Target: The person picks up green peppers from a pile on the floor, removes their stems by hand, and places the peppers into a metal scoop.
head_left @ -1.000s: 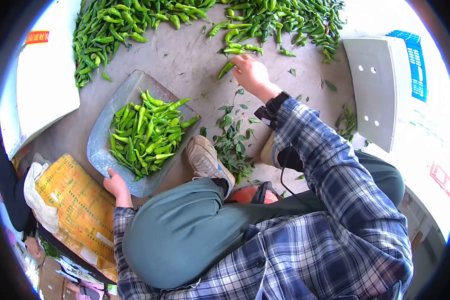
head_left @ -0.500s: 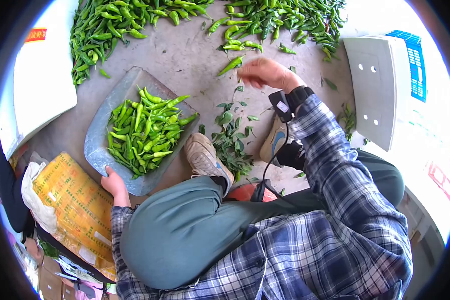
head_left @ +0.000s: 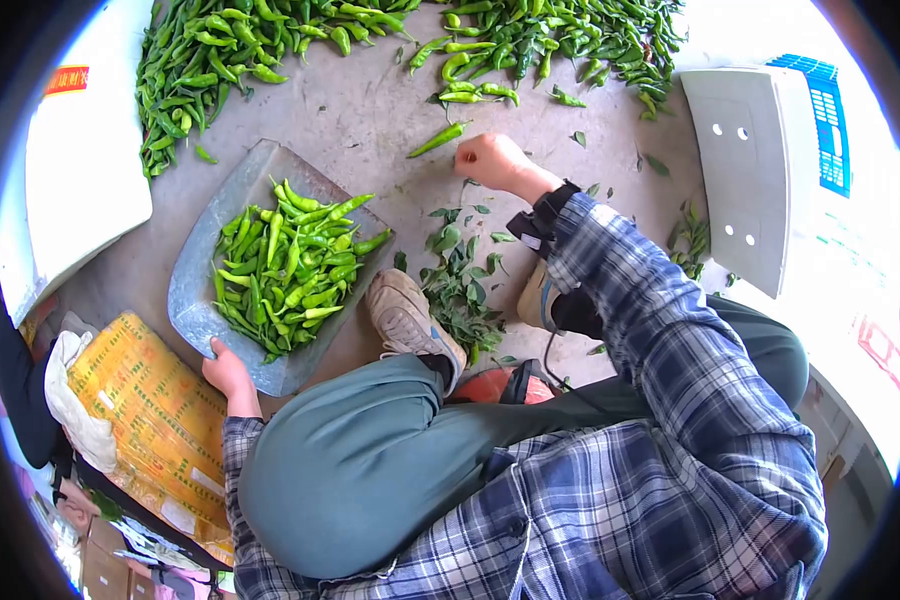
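My left hand (head_left: 230,372) is closed on the near edge of a grey metal dustpan (head_left: 192,285), thumb on top. A heap of green chili peppers (head_left: 290,270) fills its middle, stems and tips pointing several ways. Over the floor, my right hand (head_left: 492,162) is curled into a loose fist; I cannot tell what, if anything, is inside the fingers. Just beyond its knuckles, to the left, appears a single green chili pepper (head_left: 437,140), slanting up to the right.
Two large pepper piles, one at left (head_left: 195,80) and one at right (head_left: 570,40), cover the far floor. Loose leaves (head_left: 460,285) lie between my shoes. White foam boxes stand left (head_left: 90,170) and right (head_left: 740,180). A yellow taped package (head_left: 150,400) is beside my left arm.
My right hand has moved left and slightly toward me, its fingers now curled. The single pepper also appears farther left. My left hand and the dustpan stay nearly in place.
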Demonstrator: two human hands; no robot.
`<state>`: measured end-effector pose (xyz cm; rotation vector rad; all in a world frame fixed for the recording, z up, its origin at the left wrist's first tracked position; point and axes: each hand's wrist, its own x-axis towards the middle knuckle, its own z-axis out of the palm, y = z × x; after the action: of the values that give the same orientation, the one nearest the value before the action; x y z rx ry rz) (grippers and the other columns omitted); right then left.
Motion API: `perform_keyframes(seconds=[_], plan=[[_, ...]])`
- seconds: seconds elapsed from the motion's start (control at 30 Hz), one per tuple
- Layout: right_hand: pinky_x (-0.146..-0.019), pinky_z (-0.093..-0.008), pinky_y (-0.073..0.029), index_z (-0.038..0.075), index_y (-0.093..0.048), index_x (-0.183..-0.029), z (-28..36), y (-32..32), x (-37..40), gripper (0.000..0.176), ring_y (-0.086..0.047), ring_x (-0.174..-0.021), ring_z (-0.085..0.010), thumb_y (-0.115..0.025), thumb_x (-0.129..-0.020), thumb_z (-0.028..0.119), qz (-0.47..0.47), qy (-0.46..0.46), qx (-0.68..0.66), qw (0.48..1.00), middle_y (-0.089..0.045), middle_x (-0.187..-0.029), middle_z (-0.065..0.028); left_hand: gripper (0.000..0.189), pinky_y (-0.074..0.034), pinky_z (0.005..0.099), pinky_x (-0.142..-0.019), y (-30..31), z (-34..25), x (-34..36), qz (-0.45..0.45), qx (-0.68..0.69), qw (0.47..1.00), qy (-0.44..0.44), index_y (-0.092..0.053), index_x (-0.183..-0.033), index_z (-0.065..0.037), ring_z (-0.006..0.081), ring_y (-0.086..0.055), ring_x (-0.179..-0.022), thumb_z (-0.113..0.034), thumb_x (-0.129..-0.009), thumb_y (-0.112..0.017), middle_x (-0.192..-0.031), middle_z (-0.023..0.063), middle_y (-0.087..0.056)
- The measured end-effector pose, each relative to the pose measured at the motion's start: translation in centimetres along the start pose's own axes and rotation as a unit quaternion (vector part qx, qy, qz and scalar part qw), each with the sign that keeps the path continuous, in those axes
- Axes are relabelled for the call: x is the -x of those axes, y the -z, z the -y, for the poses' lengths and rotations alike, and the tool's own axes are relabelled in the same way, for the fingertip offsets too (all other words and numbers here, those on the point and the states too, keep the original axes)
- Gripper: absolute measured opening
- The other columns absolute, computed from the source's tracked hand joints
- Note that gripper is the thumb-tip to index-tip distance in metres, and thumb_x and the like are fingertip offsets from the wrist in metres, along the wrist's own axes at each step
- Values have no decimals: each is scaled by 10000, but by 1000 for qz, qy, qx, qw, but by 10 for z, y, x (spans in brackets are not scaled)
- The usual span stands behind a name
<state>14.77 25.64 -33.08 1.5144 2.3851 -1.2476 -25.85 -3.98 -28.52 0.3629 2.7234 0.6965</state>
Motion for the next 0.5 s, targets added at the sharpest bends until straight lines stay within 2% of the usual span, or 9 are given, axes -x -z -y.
perform_keyframes(seconds=[0.03, 0.07, 0.13, 0.17, 0.2, 0.23, 0.27, 0.33, 0.5], plan=[[-618, -371, -494, 77, -659, -729, 12, 11, 7, 185, -623, -629, -262, -543, -731, 221, 133, -39, -82, 987, -627, -705, -143, 393, -433, 383, -701, 0, 0, 1, 1, -1, 1000, 1, -554, -937, 168, 310, -594, -757, -213, -880, -473, -899, 247, -625], [-618, -371, -494, 77, -659, -729, 23, 15, 15, 185, -623, -629, -262, -543, -731, 221, 133, -40, -82, 987, -627, -705, -143, 391, -433, 383, -705, 1, 0, 1, 6, -2, 1000, -3, -552, -944, 167, 311, -595, -766, -210, -881, -469, -908, 247, -624], [-589, -364, -499, 79, -665, -758, 36, 14, 23, 174, -630, -597, -241, -534, -746, 193, 503, -175, 31, 846, -633, -696, -137, 389, -434, 384, -709, 1, -4, 3, 11, -2, 1000, -11, -551, -951, 167, 312, -596, -775, -207, -882, -466, -918, 247, -623], [-589, -364, -499, 79, -665, -758, 33, 13, 26, 174, -630, -597, -241, -534, -746, 193, 500, -176, 29, 847, -633, -696, -137, 388, -433, 385, -712, 1, -6, 4, 4, -1, 1000, -7, -551, -955, 166, 313, -597, -785, -206, -883, -463, -924, 247, -622], [-582, -364, -498, 81, -655, -738, 30, 12, 31, 157, -629, -597, -254, -529, -749, 174, 351, -55, 196, 914, -634, -685, -134, 388, -433, 386, -716, 0, -7, 4, -4, -1, 1000, -1, -551, -959, 165, 315, -598, -795, -205, -884, -460, -931, 246, -621], [-575, -363, -497, 83, -645, -718, 29, 10, 34, 144, -629, -596, -268, -525, -753, 155, 179, 70, 350, 917, -635, -674, -132, 388, -433, 386, -716, 1, -5, 2, -4, -1, 1000, -1, -551, -959, 165, 315, -598, -795, -205, -884, -460, -931, 246, -621], [-575, -363, -497, 83, -645, -718, 27, 10, 25, 144, -629, -596, -268, -525, -753, 155, 179, 74, 352, 916, -635, -674, -132, 383, -433, 385, -719, 1, -3, 0, 5, -3, 1000, -6, -553, -962, 160, 313, -598, -803, -203, -884, -459, -934, 244, -622], [-602, -387, -498, 80, -607, -756, 38, 19, 9, 100, -624, -672, -304, -513, -755, 113, 4, 43, 220, 975, -615, -782, -147, 378, -433, 384, -721, 1, 4, 0, 15, -8, 1000, -12, -556, -965, 156, 311, -599, -811, -200, -884, -459, -938, 241, -622], [-636, -415, -499, 57, -557, -862, 48, 11, -13, 126, -600, -739, -332, -501, -750, 76, -63, 105, 262, 957, -507, -943, -180, 357, -432, 377, -724, 1, -6, 4, 5, 0, 1000, -29, -555, -983, 144, 297, -595, -799, -185, -884, -461, -941, 230, -625]])
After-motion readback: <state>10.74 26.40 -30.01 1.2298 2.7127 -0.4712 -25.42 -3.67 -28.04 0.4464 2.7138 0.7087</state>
